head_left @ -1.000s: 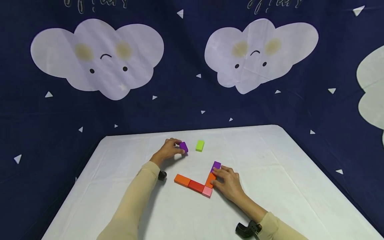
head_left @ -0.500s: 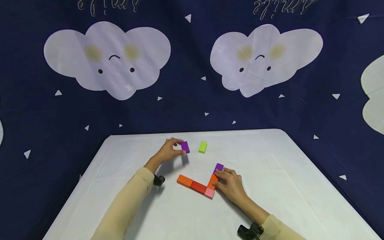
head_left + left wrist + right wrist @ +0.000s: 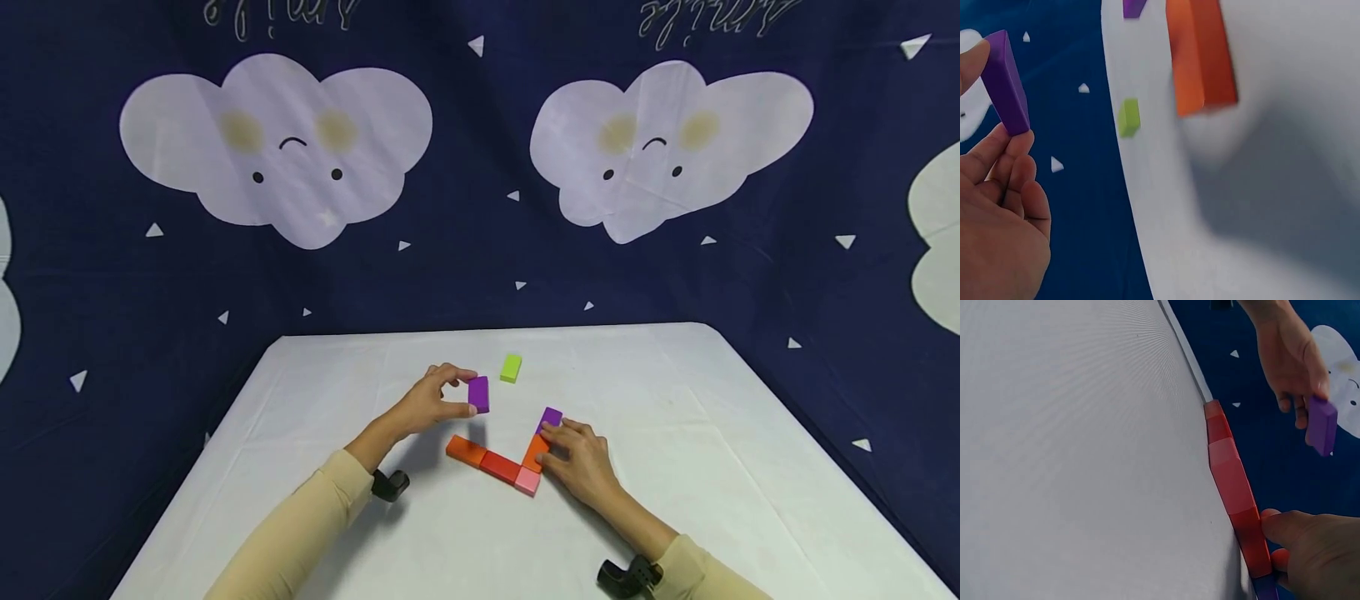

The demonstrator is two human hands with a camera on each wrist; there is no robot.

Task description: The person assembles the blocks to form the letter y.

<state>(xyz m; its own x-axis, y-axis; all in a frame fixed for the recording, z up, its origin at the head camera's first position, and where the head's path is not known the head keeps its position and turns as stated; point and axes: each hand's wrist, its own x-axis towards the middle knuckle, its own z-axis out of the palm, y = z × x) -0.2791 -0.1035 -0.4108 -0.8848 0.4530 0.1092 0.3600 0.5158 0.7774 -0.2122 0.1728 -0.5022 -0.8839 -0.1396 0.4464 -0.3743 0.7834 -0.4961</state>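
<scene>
My left hand (image 3: 431,404) pinches a purple block (image 3: 478,395) between thumb and fingers. It is held above the table, a shadow beneath it. In the left wrist view that purple block (image 3: 1007,84) stands on edge in the grip. On the table, an orange block (image 3: 466,451), a red block (image 3: 500,467) and a pink block (image 3: 527,481) run in a line. From the pink one a second orange block (image 3: 535,453) and another purple block (image 3: 552,417) angle away, making a V. My right hand (image 3: 585,465) rests its fingertips against this second orange block, near its joint with the purple.
A lime green block (image 3: 511,368) lies alone toward the back of the white-covered table (image 3: 675,417). Behind the table hangs a dark blue cloth (image 3: 465,275) printed with clouds. Small black cameras are strapped at both wrists.
My left hand has lifted the purple block off the table and brought it nearer and slightly right. My right hand stays at the row of blocks. The head view has shifted slightly.
</scene>
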